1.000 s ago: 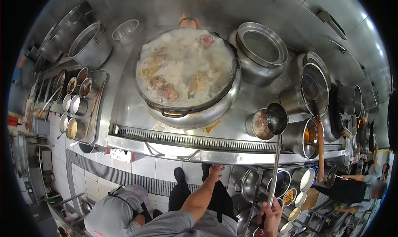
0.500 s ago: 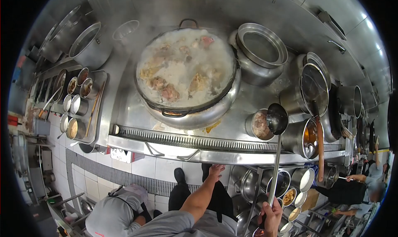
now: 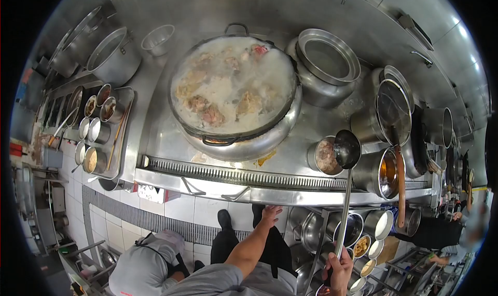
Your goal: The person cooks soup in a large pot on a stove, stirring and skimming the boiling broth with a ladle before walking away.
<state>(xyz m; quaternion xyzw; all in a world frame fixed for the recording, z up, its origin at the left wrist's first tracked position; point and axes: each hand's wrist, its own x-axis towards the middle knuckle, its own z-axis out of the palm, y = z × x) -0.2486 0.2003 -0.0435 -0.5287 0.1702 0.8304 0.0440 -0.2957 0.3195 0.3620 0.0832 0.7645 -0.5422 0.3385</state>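
My right hand (image 3: 340, 271) is wrapped round the lower handle of a long metal ladle (image 3: 346, 213). Its dark bowl (image 3: 347, 149) overlaps the rim of a small pot of scum-topped, brownish contents (image 3: 327, 156). My left hand (image 3: 271, 214) holds nothing, fingers apart, just below the stove's front edge (image 3: 280, 197). Beyond it, a wide wok-like pan (image 3: 228, 140) steams, full of cloudy broth (image 3: 212, 88) with chunks of meat and bone. One reddish piece (image 3: 259, 50) floats at its far side.
A lidded pot (image 3: 329, 91) stands behind the small one. To the right are a steel pot of amber liquid (image 3: 381, 179) and a wooden-handled strainer (image 3: 393, 109). Seasoning tins fill a tray (image 3: 127, 135) at left. A person in grey (image 3: 140, 267) bends low beside me; another person (image 3: 441, 234) stands far right.
The steam over the pan has thinned, so the meat shows more plainly. The person at far right has shifted. Both my hands and the ladle have stayed almost where they were.
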